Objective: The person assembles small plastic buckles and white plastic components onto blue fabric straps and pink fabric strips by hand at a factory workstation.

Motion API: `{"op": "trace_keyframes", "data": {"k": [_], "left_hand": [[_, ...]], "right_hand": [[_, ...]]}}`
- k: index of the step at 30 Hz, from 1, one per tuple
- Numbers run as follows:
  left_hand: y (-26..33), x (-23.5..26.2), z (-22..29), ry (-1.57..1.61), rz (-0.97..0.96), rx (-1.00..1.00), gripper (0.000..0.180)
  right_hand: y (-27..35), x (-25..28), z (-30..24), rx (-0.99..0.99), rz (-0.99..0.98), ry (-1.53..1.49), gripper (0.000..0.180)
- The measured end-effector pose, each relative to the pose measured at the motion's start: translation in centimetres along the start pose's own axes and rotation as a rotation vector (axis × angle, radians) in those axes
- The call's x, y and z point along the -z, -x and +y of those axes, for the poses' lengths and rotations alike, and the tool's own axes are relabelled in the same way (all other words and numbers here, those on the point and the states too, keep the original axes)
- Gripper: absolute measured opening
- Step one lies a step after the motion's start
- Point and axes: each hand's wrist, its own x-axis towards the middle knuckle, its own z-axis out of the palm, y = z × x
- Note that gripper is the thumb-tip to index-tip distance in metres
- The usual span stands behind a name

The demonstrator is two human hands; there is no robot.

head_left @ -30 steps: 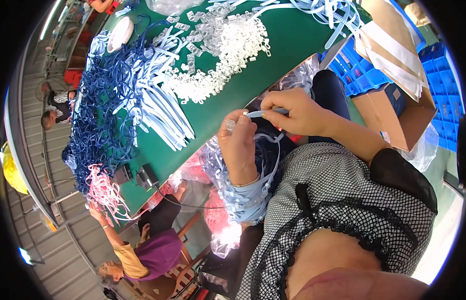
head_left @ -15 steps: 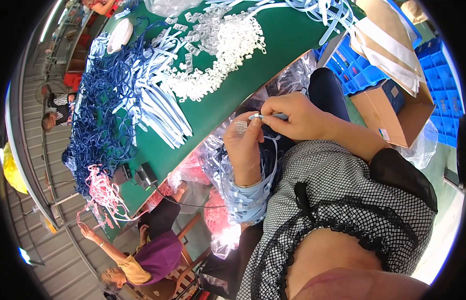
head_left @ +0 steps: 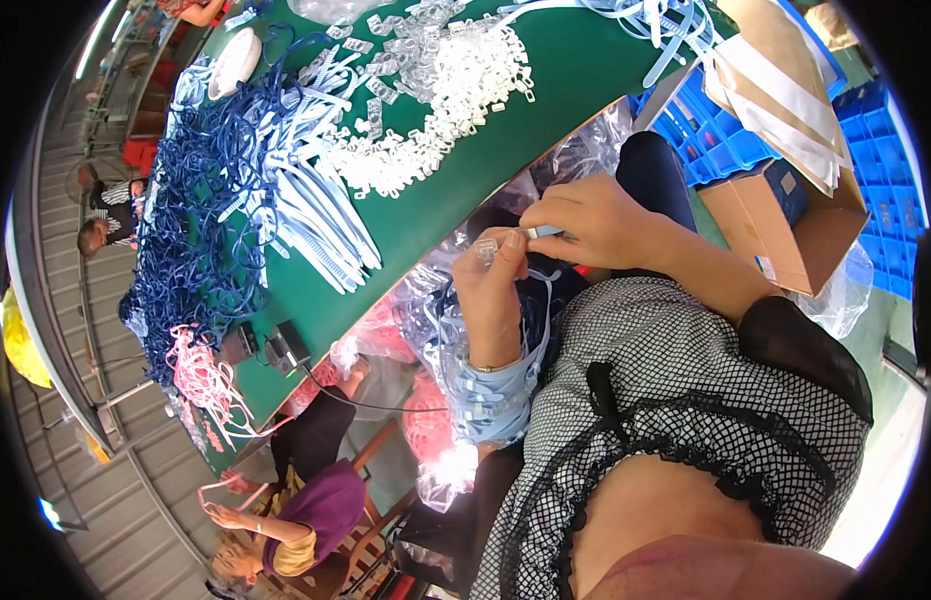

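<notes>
A worker's left hand (head_left: 493, 290) pinches a small clear plastic clip (head_left: 485, 250) between thumb and fingertips, while the right hand (head_left: 586, 222) closes on the end of a pale blue strap (head_left: 546, 231) and brings it to the clip, just off the near edge of the green tabletop (head_left: 546, 110). A bundle of pale blue straps (head_left: 491, 395) hangs looped over the left forearm.

The join looks fiddly: the strap end could miss the clip's slot, or the slick little clip could slip from the fingertips and drop into the clear plastic bags (head_left: 426, 310) at 7 o'clock of the hands, where it would be hard to find. The looped bundle could also slide off the forearm if that arm tilts.

On the tabletop, a heap of clear clips (head_left: 436, 90) lies at 11 o'clock of the hands, with dark blue cords (head_left: 191, 240) farther out at 9 o'clock. A cardboard box (head_left: 786, 215) sits at 3 o'clock.

Compared with a second ago, the hands have drawn closer together and a little nearer the body; another seated person (head_left: 286, 500) at lower left has lowered a raised arm.
</notes>
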Motion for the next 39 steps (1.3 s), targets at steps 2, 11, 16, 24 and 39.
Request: {"op": "trace_keyframes", "data": {"k": [2,11,16,24,39], "left_hand": [[0.2,-0.3,0.3,-0.009,0.061,-0.004,0.011],[-0.4,-0.2,0.1,0.245,-0.031,-0.05,0.015],[-0.1,-1.4,0.6,0.236,-0.08,-0.094,0.019],[0.2,-1.3,-0.4,0.219,-0.023,-0.064,0.021],[0.3,-0.6,-1.3,0.349,-0.085,0.01,0.024]], "right_hand": [[0.1,0.1,0.2,-0.008,0.028,-0.014,0.021],[1.0,0.6,1.1,-0.312,0.115,-0.458,0.014],[1.7,-0.3,1.4,-0.482,0.079,-0.897,0.012],[1.9,-2.1,1.0,-0.47,-0.05,-0.945,0.016],[1.1,-2.9,0.3,-0.503,-0.029,-0.849,0.018]]}}
